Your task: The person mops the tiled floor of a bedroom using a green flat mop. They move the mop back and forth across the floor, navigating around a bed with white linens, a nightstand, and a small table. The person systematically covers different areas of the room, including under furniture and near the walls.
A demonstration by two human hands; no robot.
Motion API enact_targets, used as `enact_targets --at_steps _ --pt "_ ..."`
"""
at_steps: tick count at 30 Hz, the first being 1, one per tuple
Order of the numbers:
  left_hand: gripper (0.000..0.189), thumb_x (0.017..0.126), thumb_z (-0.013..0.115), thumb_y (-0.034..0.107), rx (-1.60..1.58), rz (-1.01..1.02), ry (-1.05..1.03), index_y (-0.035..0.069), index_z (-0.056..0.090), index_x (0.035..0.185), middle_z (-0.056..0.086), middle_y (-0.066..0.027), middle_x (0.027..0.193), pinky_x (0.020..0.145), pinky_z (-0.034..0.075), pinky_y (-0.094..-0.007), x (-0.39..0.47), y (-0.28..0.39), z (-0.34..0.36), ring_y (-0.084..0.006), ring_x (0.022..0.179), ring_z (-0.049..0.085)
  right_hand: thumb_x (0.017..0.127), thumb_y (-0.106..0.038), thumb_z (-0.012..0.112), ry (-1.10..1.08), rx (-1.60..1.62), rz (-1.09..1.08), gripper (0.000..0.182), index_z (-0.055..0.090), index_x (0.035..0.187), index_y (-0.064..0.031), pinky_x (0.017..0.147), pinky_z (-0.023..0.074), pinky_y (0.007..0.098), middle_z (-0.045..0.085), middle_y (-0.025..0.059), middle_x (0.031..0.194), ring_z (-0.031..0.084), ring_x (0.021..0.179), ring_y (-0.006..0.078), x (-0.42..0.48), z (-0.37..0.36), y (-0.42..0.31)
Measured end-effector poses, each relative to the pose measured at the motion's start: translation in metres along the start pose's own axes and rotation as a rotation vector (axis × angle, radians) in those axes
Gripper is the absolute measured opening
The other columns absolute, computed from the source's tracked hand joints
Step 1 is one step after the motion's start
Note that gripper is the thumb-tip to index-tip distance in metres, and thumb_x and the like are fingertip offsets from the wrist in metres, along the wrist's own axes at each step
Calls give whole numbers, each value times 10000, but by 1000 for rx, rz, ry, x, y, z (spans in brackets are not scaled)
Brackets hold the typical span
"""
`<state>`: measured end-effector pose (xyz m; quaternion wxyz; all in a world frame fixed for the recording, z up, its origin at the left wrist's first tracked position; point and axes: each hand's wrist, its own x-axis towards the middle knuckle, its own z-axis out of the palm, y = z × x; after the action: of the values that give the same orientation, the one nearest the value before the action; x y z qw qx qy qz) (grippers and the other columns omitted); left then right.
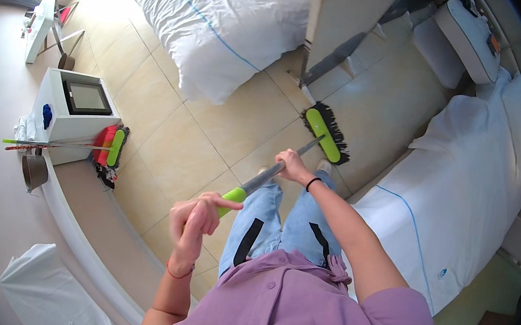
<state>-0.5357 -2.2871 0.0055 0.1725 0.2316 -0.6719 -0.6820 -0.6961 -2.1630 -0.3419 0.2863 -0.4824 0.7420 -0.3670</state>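
Observation:
Both hands are on a long-handled push broom whose grey pole (263, 181) slants down and away from my body. My left hand (199, 216) is wrapped around the bright green grip at the pole's upper end, with one finger extended across it. Lower down, my right hand (292, 166) grips the grey part of the pole. The green broom head (319, 124), with black bristles, is at the tiled floor (225, 133) just beyond my feet. It lies near the base of an upright panel (346, 21).
A bed with a rumpled white cover (230, 15) stands ahead; another white-covered bed (459, 188) runs along my right. To the left are a white cabinet (79, 131), a second green broom head (115, 148), a pan (34, 172) and a white folding table (40, 30).

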Motion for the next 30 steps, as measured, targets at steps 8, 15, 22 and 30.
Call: enact_targets --at_steps 8,15,22,30 --pt "437 941 324 127 30 164 93 50 374 513 346 -26 481 628 413 -327 5 -8 -99 -299 684 646 566 -103 640 -11 -75 -121 99 615 661 -88 715 491 391 639 130 756 586 762 333 139 67 -47" --pt "432 955 308 131 139 113 298 34 375 540 360 -34 516 608 400 -316 -13 -20 -114 -270 701 637 628 -95 663 -126 -176 -94 138 646 762 -117 808 488 382 634 117 829 575 867 311 189 101 -73" --pt "539 1003 277 266 143 185 365 63 409 522 384 -17 455 685 445 -371 -50 5 -131 -316 641 667 632 -127 679 -264 -90 -118 163 640 789 -104 802 486 402 631 122 868 560 920 326 139 145 -116" --pt "469 940 348 209 64 105 58 73 401 495 411 -22 422 577 444 -319 -49 11 -132 -256 513 637 618 -55 633 42 40 158 110 578 713 -72 754 478 422 585 103 784 543 868 329 7 121 -126"
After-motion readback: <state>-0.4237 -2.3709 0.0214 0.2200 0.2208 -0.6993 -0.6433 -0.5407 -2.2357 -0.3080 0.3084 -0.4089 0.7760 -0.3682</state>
